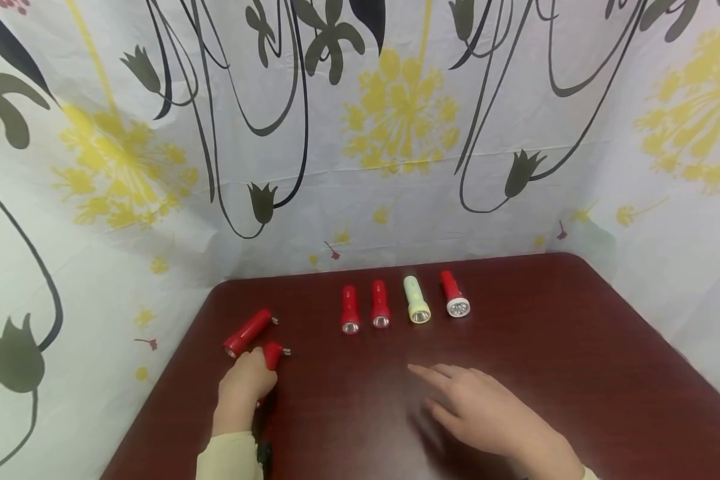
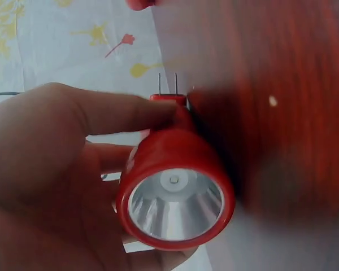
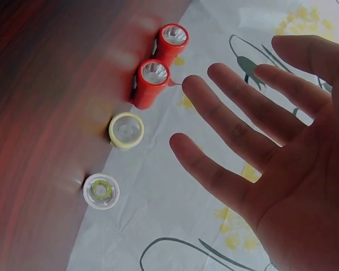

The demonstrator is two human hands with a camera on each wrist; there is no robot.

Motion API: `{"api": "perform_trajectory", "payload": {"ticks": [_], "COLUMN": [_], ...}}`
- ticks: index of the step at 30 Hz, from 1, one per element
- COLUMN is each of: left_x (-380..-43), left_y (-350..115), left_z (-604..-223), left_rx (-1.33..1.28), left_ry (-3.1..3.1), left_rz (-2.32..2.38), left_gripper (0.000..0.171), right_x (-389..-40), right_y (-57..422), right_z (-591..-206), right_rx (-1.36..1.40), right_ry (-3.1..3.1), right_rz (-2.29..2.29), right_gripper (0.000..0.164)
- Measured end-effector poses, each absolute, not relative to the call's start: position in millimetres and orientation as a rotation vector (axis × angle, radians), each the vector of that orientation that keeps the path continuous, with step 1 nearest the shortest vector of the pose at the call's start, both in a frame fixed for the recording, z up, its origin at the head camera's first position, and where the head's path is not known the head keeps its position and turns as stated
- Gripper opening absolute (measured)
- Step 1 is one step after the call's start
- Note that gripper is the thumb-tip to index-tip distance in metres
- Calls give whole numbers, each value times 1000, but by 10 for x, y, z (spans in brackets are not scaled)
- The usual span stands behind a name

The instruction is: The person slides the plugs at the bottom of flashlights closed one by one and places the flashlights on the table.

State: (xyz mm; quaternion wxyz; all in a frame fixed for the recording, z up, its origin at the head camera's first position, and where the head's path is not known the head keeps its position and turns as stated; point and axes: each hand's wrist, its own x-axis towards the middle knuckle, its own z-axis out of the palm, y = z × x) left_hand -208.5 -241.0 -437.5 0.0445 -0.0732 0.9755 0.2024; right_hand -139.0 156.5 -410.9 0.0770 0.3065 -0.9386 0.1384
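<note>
My left hand grips a red flashlight at the left of the table. Seen from the left wrist, that flashlight's round reflector faces the camera, and two metal plug prongs stick out of its far end. Fingers and thumb are wrapped around its body. Just beyond this hand, a second red flashlight lies slanted, with its prongs pointing to the far right. My right hand hovers over the table's front right with nothing in it; its fingers are spread in the right wrist view.
Toward the back of the dark red table lies a row of flashlights, lenses toward me: a red one, another red one, a pale green one and a red one with a white head. Patterned cloth surrounds the table.
</note>
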Motion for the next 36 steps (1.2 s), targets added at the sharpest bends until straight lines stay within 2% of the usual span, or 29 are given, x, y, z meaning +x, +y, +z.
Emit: {"api": "perform_trajectory", "payload": {"ticks": [4, 11, 19, 28, 36], "left_x": [-2075, -2070, -1938, -1739, -1563], "left_y": [-2379, -2331, -2107, -1683, -1389], "left_z": [-4392, -4363, -4150, -3930, -3854], "left_rx": [-241, -277, -235, -69, 62], "left_ry": [3003, 3061, 3096, 2949, 2677], "left_rz": [622, 670, 978, 1521, 1827], "left_gripper": [40, 64, 77, 66, 60], "right_x": [-1387, -1390, -1392, -1392, -1333], "right_y": [1559, 1591, 1665, 1743, 1733], "right_z": [-4108, -4090, -4043, -3941, -3843], "right_rx": [915, 886, 864, 839, 883], "right_ry": [-2799, -2838, -2775, -2724, -2676], "right_rz": [406, 426, 433, 483, 545], "right_gripper": [57, 57, 60, 60, 63]}}
